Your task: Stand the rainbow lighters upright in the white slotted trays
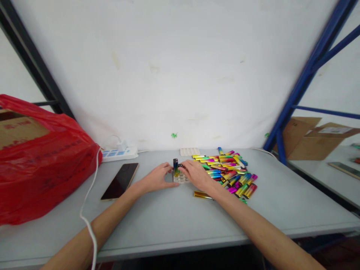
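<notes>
The lighter-shaped metallic case (pixel 175 165) stood upright between the two hands, at the far left part of the pale honeycomb tray (pixel 182 179). The left hand (pixel 159 178) was spread wide, its thumb by the near edge of the tray and its fingers close to the case, perhaps in order to keep both steady. The right hand (pixel 198 174) was bent over the right part of the tray; whether it pinched something, I could not tell (a small dark thing (pixel 180 165) showed at its fingertips). To the right of this hand lay the pile of similar cases (pixel 229 175), probably put there for a short reach. A second tray (pixel 189 151) rested beyond the hands. The smartphone (pixel 120 182) lay left of the left hand, likely set aside so that it did not disturb.
</notes>
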A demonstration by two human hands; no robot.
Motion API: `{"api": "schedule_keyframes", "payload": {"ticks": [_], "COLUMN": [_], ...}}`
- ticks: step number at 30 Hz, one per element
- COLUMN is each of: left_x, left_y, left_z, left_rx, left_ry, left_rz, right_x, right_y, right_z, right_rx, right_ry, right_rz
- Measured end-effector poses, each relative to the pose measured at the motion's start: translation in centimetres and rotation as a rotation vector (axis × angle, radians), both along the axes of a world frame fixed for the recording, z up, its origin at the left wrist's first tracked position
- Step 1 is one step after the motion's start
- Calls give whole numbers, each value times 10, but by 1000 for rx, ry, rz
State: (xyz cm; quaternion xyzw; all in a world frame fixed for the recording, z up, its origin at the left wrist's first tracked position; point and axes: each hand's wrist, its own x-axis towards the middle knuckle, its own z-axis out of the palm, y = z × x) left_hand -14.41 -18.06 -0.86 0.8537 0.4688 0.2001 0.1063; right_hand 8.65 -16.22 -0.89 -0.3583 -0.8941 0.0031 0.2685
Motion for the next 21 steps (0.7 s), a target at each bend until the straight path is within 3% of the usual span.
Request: {"api": "schedule_keyframes", "payload": {"ticks": [8,16,21], "left_x": [0,-2,0], "left_y": [-1,0,-1], "left_z": [4,4,7], "left_rx": [-18,-36,-36], "left_ry": [7,40,31], "left_rz": [0,16,20], "right_x": [-2,68,90], "right_y": [-6,45,65], "right_z": [2,-1,-10], "right_rx": [71,-32,-142], "right_ry": [-93,-90,-210], "right_rz": [-74,-253,-253]}}
